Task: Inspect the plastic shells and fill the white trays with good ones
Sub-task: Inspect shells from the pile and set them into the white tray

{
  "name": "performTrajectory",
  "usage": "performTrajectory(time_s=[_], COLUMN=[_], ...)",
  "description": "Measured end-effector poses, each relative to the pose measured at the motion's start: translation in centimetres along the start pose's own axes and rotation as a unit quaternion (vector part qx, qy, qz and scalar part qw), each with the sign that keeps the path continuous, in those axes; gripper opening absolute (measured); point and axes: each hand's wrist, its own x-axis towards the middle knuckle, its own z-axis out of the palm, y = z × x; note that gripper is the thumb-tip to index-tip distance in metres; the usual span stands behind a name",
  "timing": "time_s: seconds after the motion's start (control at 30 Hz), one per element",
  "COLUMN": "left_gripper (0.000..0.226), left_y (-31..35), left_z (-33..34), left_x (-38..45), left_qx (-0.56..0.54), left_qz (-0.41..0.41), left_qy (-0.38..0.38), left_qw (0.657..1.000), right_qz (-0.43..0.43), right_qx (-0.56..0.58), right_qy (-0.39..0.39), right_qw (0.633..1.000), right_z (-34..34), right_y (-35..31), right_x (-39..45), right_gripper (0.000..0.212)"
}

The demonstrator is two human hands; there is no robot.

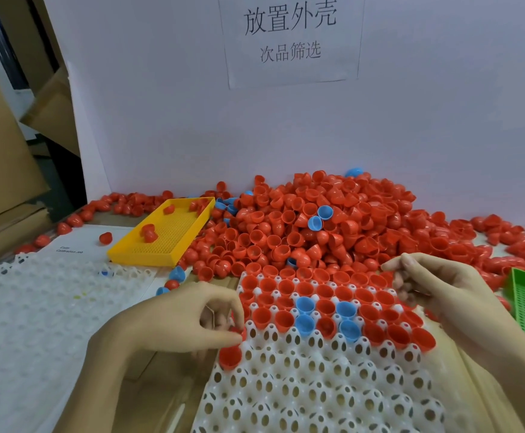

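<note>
From the head camera we see the white tray at six o'clock, its far rows filled with red shells and a few blue ones. At eight o'clock the left hand pinches a red shell in its fingers, just above another red shell seated at the tray's left edge. At three o'clock the right hand hovers over the tray's far right corner — fingers curled, whether holding anything we cannot tell. The shell pile lies at twelve o'clock on the tabletop — a yellow tray at ten.
</note>
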Motion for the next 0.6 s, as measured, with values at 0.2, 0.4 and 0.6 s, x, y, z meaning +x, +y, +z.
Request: performTrajectory(time_s=[0.2, 0.4, 0.6], left_gripper=[0.032, 0.043, 0.043], left_y=[-0.04, -0.03, -0.51], left_z=[-0.07, 0.39, 0.13], left_x=[0.16, 0.45, 0.54], left_qx=[-0.003, -0.013, -0.046], left_qz=[-0.043, -0.074, -0.065], left_qy=[0.006, -0.014, -0.030], left_qw=[0.999, 0.997, 0.996], right_qz=[0.006, 0.013, 0.009], right_qx=[0.014, 0.011, 0.008], right_qy=[0.030, 0.041, 0.037], right_qw=[0.999, 0.999, 0.999], right_z=[-0.85, -0.90, -1.05], right_y=[-0.11, 0.07, 0.25], right_x=[0.02, 0.08, 0.15], right_gripper=[0.030, 0.030, 0.030])
